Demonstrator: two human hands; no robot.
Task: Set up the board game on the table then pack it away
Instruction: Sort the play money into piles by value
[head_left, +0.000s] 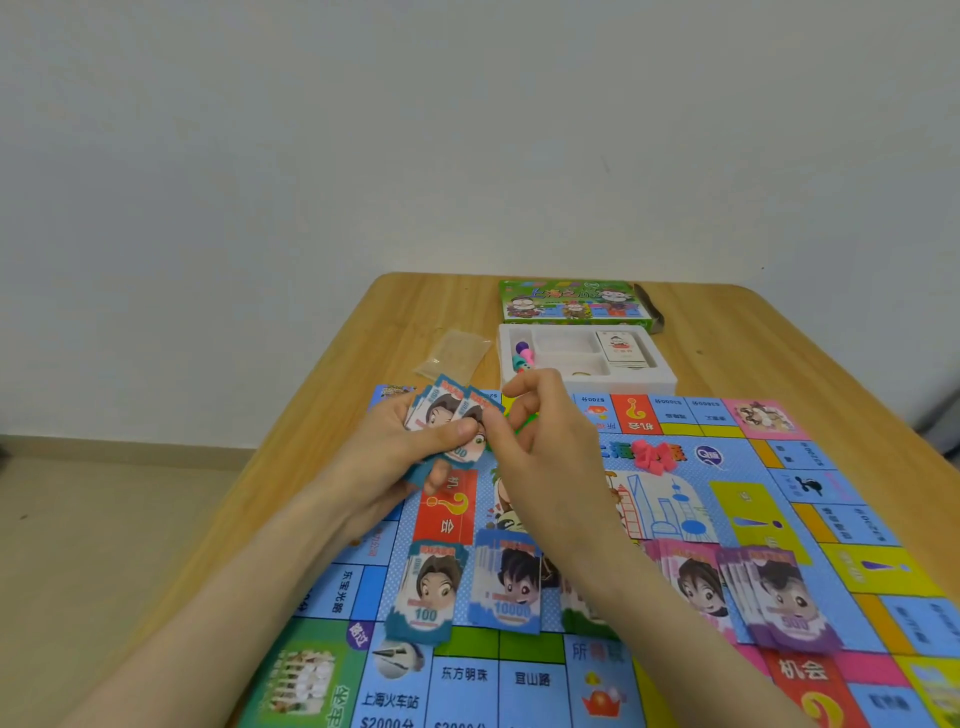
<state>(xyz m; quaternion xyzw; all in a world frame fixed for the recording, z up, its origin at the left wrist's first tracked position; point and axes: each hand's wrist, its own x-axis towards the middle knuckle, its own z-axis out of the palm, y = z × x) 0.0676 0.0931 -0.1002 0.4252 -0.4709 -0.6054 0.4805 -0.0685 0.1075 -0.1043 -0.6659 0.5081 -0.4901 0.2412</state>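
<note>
The game board lies unfolded across the near and right part of the tabletop. The left hand grips a fanned sheaf of teal play-money notes above the board's left side, thumb pressed across the faces. The right hand pinches the right edge of the fan between thumb and forefinger. Sorted piles lie on the near part of the board: the teal 100 pile, the blue 10000 pile, a green pile largely hidden beneath the right forearm, a pink pile and the purple 500 pile. Small red houses sit near the board's centre. Beyond the board stand the white tray, holding pawns and a card deck, the green box lid behind it, and a clear plastic bag to the left. Assessment: the notes appear thin, light, limp and inclined to slide over one another. A single note is best taken at a free corner, with the sheaf clamped firmly. The loose piles would scatter if brushed by the forearm.
</note>
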